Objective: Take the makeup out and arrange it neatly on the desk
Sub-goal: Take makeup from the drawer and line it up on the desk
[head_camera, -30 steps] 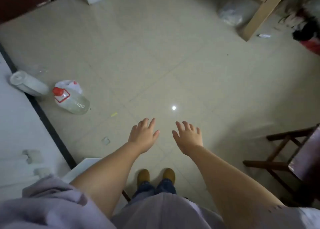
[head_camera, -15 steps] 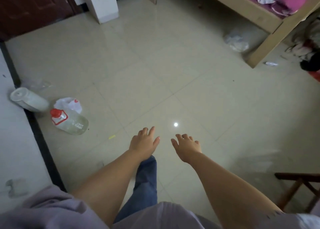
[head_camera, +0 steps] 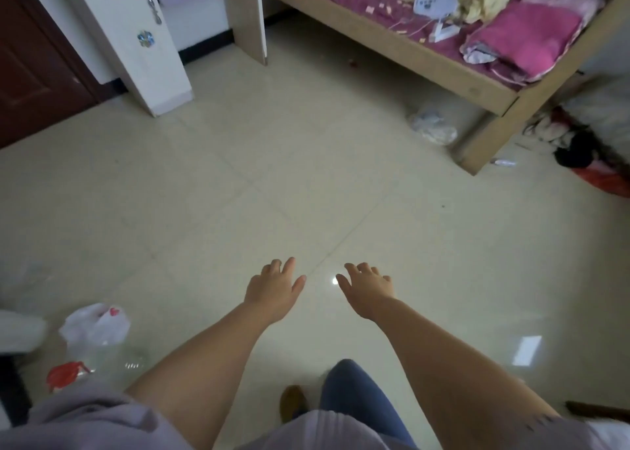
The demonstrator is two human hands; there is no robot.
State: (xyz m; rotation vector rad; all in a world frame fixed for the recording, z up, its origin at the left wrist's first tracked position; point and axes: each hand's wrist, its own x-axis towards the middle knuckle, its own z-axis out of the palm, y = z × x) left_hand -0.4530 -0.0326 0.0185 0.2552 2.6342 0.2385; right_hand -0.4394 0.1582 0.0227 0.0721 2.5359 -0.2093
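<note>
Desk (head_camera: 163,43) far ahead; 2 hands, left (head_camera: 272,291) & right (head_camera: 370,291), spread, holding nothing.

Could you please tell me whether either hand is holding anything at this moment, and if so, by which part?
Nothing is held: the left hand and right hand hover open above the floor.

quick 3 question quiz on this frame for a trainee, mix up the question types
1. True or false: the left hand holds a makeup item.
2. Which lies nearest the bed frame leg? A) crumpled clear bag B) red-capped bottle C) white cabinet
3. Fill in: the right hand is stretched forward over the tiled ____.

Key
1. False: both hands are empty, fingers relaxed.
2. A
3. floor
</note>
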